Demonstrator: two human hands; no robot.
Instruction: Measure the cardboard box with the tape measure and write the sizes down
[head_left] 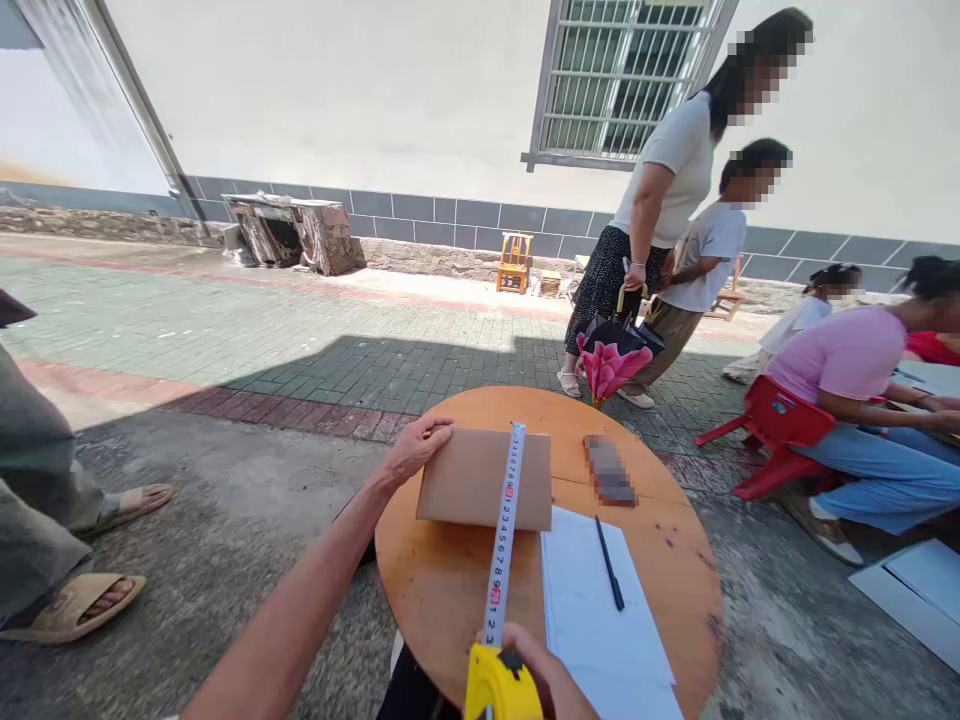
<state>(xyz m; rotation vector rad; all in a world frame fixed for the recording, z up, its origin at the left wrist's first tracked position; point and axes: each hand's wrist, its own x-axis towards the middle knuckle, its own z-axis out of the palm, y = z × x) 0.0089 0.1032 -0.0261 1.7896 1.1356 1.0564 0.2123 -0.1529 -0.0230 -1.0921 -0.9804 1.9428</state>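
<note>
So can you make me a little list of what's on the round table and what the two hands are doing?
table: round wooden table
box: brown cardboard box, lying flat
left hand: left hand rests on the box's left end
right hand: right hand holds the yellow tape measure
tape: tape blade stretched over the box
paper: white sheet with a black pen on it
nearby: people sitting and standing to the right
</note>
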